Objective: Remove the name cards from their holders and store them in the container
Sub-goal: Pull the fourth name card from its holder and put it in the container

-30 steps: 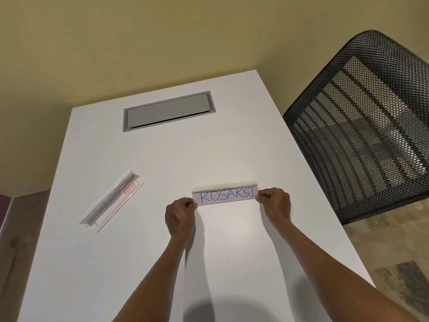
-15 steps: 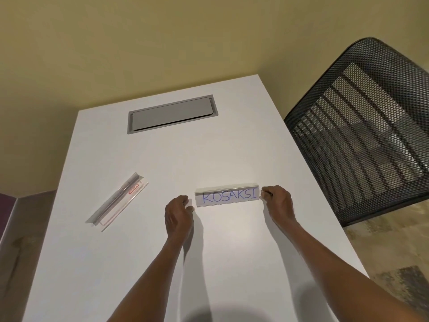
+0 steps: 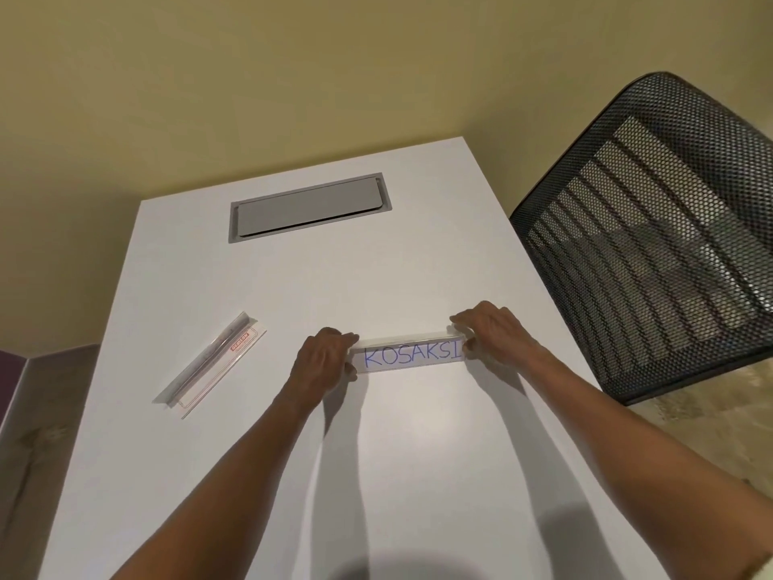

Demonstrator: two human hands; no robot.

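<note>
Head view — looks down, forward, close over table point(image 3: 418, 475).

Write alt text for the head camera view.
Two bare hands, left hand and right hand, grip the ends of a clear name card holder reading KOSAKSI on a white table. A second clear holder lies to the left.

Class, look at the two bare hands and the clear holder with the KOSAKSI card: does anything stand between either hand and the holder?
Nothing visible does. The left hand and right hand each grip an end of the clear plastic holder containing the white KOSAKSI card.
</note>
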